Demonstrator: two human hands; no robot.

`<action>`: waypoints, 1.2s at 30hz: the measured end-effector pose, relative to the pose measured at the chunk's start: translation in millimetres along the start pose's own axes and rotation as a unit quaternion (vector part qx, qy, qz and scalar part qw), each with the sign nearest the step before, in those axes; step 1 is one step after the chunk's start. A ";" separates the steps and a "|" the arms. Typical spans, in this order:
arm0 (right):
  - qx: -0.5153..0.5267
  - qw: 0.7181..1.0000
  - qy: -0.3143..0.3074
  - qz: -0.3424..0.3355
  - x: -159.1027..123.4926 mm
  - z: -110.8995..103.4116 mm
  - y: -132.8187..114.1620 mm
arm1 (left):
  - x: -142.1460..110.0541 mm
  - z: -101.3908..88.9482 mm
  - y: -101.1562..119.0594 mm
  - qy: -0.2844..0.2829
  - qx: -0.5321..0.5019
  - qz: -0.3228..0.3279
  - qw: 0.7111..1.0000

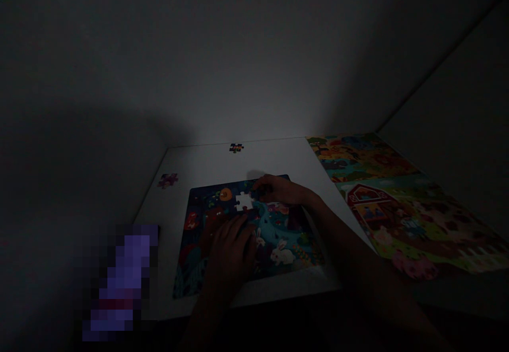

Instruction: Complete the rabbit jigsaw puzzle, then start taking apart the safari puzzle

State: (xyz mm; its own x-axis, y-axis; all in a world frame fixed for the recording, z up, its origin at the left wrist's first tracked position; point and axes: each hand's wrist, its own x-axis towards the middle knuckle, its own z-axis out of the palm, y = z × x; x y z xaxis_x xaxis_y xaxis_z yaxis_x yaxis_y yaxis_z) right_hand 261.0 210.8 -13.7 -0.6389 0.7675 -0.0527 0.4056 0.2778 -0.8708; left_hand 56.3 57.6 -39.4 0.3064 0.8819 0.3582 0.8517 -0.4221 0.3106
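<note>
A jigsaw puzzle (234, 225) with a dark blue forest picture, white rabbits and a stream lies on the white table. Near its upper middle, a piece-shaped gap shows white. My left hand (233, 246) rests flat on the puzzle just below that gap, fingers stretched out. Over the puzzle's upper right part, my right hand (282, 190) has its fingers curled and pinched close to the surface. Dim light and the fingers themselves hide what is between them. A small white patch shows under my right hand.
One loose puzzle piece (236, 148) lies at the table's back edge, and pinkish-purple loose pieces (168, 180) lie at the left. Two picture sheets (409, 219), farm and animal scenes, cover the right side. A blurred purple object (127, 278) is at left. Walls (246, 76) stand behind.
</note>
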 end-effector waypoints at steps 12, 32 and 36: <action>0.006 1.000 0.000 0.015 -0.2 1.2 2.1 | 1.2 -1.0 -0.1 0.000 0.007 0.004 1.000; -0.038 0.999 0.029 -0.010 5.0 5.6 1.6 | 1.6 -1.5 1.2 0.002 -0.003 0.005 1.000; -0.063 0.997 0.036 -0.008 6.6 6.0 5.6 | 1.1 0.7 1.5 0.023 0.010 0.012 1.000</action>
State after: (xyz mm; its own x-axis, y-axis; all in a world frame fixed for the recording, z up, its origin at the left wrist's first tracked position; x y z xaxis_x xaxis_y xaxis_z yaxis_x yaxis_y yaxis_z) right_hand 255.1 214.0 -21.8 -0.5987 0.8010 0.0003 0.4775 0.3572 -0.8027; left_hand 58.2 58.1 -39.1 0.3076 0.8609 0.4053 0.8524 -0.4386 0.2846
